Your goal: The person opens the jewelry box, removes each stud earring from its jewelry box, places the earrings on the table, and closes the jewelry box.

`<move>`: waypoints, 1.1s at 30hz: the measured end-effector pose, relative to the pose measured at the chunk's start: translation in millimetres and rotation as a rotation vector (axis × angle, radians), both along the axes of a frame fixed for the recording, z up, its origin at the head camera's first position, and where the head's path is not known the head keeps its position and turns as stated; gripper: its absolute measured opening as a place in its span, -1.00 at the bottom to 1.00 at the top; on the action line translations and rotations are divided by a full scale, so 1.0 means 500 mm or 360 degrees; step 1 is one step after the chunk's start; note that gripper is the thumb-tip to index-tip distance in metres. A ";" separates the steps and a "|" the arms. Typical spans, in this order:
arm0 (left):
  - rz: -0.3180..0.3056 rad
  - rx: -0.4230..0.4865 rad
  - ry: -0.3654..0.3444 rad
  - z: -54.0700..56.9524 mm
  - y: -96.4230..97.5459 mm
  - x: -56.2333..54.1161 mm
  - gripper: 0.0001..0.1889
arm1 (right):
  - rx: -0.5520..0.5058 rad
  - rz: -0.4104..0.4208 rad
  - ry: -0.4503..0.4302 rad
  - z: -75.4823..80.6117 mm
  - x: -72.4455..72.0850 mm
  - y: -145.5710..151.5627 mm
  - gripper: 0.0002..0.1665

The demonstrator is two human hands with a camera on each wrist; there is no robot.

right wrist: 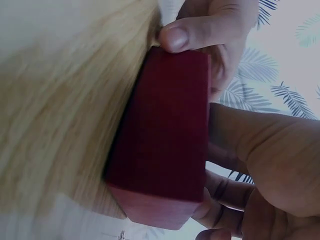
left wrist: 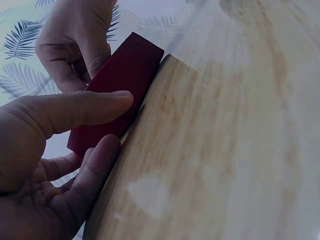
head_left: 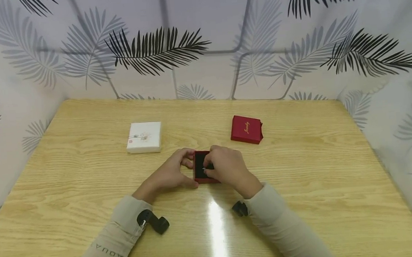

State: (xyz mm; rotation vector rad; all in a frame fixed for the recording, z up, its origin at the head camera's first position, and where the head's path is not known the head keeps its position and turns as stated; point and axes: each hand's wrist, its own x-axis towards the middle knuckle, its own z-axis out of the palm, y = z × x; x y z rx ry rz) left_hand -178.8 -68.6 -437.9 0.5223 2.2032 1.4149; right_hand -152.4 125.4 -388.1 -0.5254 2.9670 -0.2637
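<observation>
A small red jewelry box (head_left: 207, 180) with a black insert (head_left: 199, 163) lies uncovered on the table. My left hand (head_left: 173, 170) holds it from the left; in the left wrist view the thumb lies along the box's red side (left wrist: 117, 75), fingers curled near its end. Over the insert is my right hand (head_left: 228, 164), thumb and index finger pinching a tiny silvery piece of jewelry (head_left: 204, 168). Its exact form is too small to tell. The right wrist view shows the box's side wall (right wrist: 165, 125), which hides the right fingertips.
Behind and to the right lies a red lid (head_left: 246, 129) with gold lettering and a ribbon tab. A white box (head_left: 144, 137) with a flower print sits behind my left hand. Leaf-patterned cloth (head_left: 195, 73) hangs around the wooden table (head_left: 320, 168).
</observation>
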 end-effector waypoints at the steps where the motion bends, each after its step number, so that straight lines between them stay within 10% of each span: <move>1: 0.0000 0.0001 -0.0001 0.000 0.000 0.000 -0.04 | 0.0008 0.0006 0.0009 -0.001 0.000 0.000 -0.86; 33: -0.0002 -0.0004 0.0009 0.002 -0.001 0.003 -0.03 | -0.0028 0.0176 0.0167 -0.012 -0.010 0.016 -0.91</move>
